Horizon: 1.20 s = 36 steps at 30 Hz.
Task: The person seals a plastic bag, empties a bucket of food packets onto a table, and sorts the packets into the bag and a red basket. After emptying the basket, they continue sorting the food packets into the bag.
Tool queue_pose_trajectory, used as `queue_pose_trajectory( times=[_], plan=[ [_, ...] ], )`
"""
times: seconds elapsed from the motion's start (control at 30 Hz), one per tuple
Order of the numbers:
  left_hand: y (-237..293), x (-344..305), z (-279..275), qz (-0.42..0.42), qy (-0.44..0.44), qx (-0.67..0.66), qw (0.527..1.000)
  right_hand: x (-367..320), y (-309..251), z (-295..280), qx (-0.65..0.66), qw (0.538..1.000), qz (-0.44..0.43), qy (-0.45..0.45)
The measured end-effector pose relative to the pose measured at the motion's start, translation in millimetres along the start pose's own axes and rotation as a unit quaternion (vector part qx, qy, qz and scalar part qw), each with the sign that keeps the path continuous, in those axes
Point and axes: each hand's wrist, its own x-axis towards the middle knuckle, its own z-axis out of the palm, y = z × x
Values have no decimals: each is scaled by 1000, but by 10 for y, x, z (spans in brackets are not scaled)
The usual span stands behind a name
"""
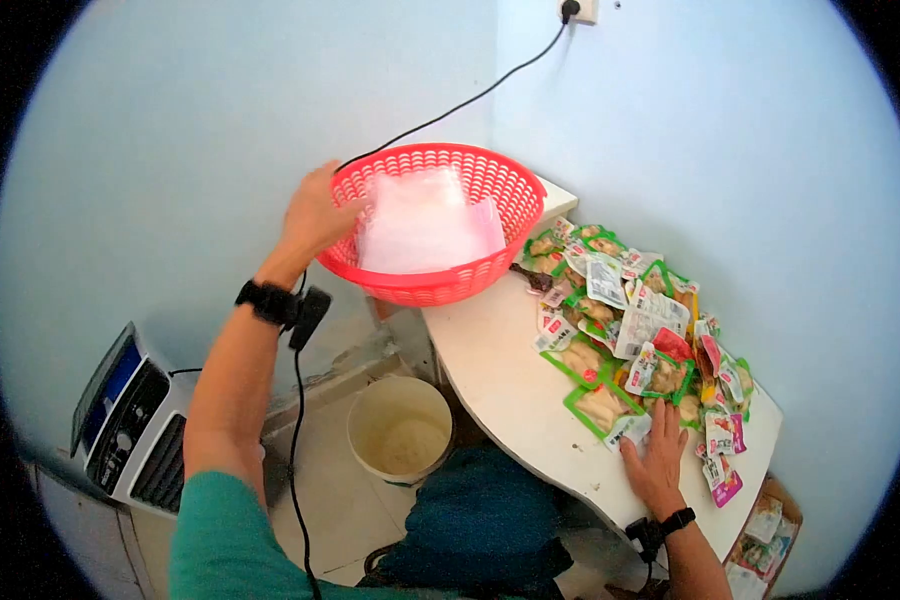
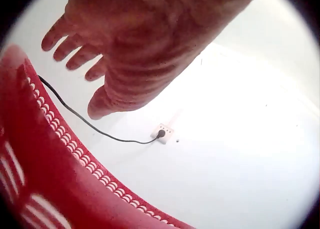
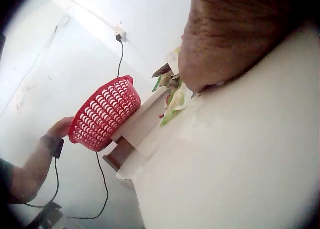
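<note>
My left hand [image 1: 315, 215] is at the left rim of a red plastic basket [image 1: 440, 291], its fingers extended in the left wrist view. Inside the basket lies a stack of clear plastic bags [image 1: 415, 222]. The basket stands at the far end of the white table [image 1: 495, 365], jutting past its edge. On the table's right half, my right hand [image 1: 658, 462] rests with fingers straight, fingertips at the near side of a heap of snack packets [image 1: 652, 322]. These packets are small sealed pouches, many with green edges. The right fingers are mostly hidden in the right wrist view.
A black cord [image 1: 470, 101] runs from a wall socket [image 1: 585, 10] down behind the basket. On the floor stand a pale bucket [image 1: 400, 405] and an air cooler [image 1: 135, 440]. A box of packets [image 1: 796, 515] sits low beyond the table's right edge. Walls border the table.
</note>
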Motion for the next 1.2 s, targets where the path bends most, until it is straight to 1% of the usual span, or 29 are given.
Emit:
queue_pose_trajectory(
  times=[0.1, 0.13, 0.17, 0.2, 0.23, 0.27, 0.3, 0.4, 0.5, 0.57, 0.6, 0.63, 0.67, 0.73, 0.77, 0.8, 0.83, 0.9, 0.93, 0.97, 1.0, 1.07, 1.1, 1.13, 1.17, 1.2],
  plan=[
    [-256, -280, -84, -42, 52, -68, 995, 6, 23, 31, -7, 1000, -4, 8],
    [-163, -384, -175, -124, 31, -168, 978, 9, 18, 37, -7, 1000, -5, 9],
    [-55, -494, -305, -205, 9, -266, 942, 8, 17, 30, -8, 1000, -6, 9],
    [30, -578, -395, -283, -14, -358, 890, 6, 21, 25, -9, 1000, -6, 11],
    [58, -647, -420, -356, -58, -419, 833, -2, 30, 38, -14, 1000, -11, 19],
    [77, -706, -447, -426, -103, -472, 765, -11, 32, 41, -12, 1000, -12, 20],
    [103, -725, -488, -489, -145, -517, 687, -13, 26, 37, -9, 1000, -13, 21],
    [355, -702, -597, -570, -157, -577, 563, -21, -27, -20, -2, 1000, -9, 24],
    [332, -702, -454, -468, -238, -677, 515, -31, 28, 38, -12, 999, -19, 35],
    [85, -675, -145, -465, -256, -687, 495, -24, 50, 66, -11, 999, -15, 36],
    [103, -640, -156, -464, -264, -693, 484, -29, 55, 65, -12, 999, -14, 36],
    [104, -695, -216, -320, -295, -673, 598, -30, 68, 71, -6, 999, -20, 40],
    [102, -816, -320, -164, -313, -629, 693, -36, 79, 60, -5, 999, -20, 42],
    [232, -893, -573, -150, -320, -627, 694, -36, 103, 60, -2, 999, -20, 41],
    [313, -901, -665, -294, -312, -673, 602, -5, 167, 87, 30, 998, -18, 57],
    [404, -928, -770, -431, -295, -698, 491, 38, 262, 120, 63, 995, -16, 71],
    [527, -1074, -953, -363, -289, -691, 554, 50, 300, 110, 94, 992, -14, 85],
    [412, -1235, -901, -396, -330, -696, 500, 19, 356, 71, 125, 985, 0, 119],
    [398, -1308, -901, -412, -349, -698, 470, -7, 296, -25, 139, 981, 7, 136],
    [421, -1413, -946, -416, -363, -685, 476, -86, 227, -127, 167, 975, 35, 140],
    [501, -1501, -1045, -412, -372, -688, 467, -138, 196, -233, 223, 967, 43, 113],
    [664, -1670, -1195, -406, -393, -695, 446, -284, 172, -419, 330, 940, 65, 59],
    [689, -1771, -1184, -393, -407, -696, 441, -428, 61, -517, 476, 870, 116, 51],
    [770, -1863, -1214, -378, -410, -701, 444, -573, -41, -666, 581, 806, 114, -14],
    [894, -1947, -1288, -365, -411, -706, 447, -711, -147, -831, 677, 724, 110, -77],
    [994, -2016, -1340, -350, -414, -710, 451, -851, -259, -960, 761, 626, 103, -134]
  ],
)
